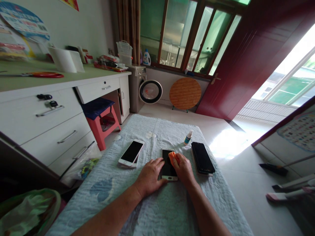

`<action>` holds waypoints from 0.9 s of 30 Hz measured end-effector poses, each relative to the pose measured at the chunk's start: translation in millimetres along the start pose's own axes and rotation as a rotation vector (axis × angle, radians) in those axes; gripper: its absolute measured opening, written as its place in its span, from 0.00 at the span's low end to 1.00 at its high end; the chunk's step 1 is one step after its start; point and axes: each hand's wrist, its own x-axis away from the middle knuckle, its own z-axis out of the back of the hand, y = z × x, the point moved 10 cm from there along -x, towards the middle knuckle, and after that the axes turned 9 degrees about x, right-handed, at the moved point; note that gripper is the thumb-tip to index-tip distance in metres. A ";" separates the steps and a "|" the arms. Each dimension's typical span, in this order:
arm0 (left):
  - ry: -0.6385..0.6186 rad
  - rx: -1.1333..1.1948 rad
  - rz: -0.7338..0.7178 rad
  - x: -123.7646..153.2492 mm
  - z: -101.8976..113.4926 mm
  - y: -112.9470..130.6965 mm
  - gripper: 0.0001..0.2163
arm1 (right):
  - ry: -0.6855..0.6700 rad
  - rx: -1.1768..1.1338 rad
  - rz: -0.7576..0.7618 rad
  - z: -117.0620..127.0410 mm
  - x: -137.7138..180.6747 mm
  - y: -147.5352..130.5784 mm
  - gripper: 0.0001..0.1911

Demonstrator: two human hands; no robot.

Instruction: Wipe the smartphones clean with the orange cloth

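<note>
A white-framed smartphone (pixel 166 168) with a dark screen lies face up on the cloth-covered table (pixel 152 129). My left hand (pixel 150 172) grips it along its left side, fingers at the edge and thumb by the lower corner. Pinched in my right hand (pixel 184 168) is a small orange cloth (pixel 171 156), pressed on the upper right of the screen. To the left, a white phone (pixel 132 152) rests on another phone, partly hidden. On the right, a black phone (pixel 202 157) sits stacked on something light-edged. Behind it stands a small spray bottle (pixel 188 137).
Left of the table are a white drawer desk (pixel 49 126), a red stool (pixel 102 124) and a green-rimmed bin (pixel 57 200). A washing machine (pixel 136 88) with its door open and a round wooden tabletop (pixel 185 93) stand beyond. Brushes (pixel 274 168) lie at right.
</note>
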 end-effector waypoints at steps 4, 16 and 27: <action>0.004 0.007 0.000 -0.4 0.0 -0.4 0.31 | -0.003 -0.017 -0.003 1.1 -0.2 -1.2 0.15; 0.005 0.004 -0.011 0.2 -0.1 0.1 0.32 | -0.008 -0.026 0.004 -0.3 -0.1 1.5 0.15; 0.041 0.031 -0.004 2.1 1.7 0.1 0.31 | 0.000 -0.033 0.014 1.4 0.3 -0.2 0.15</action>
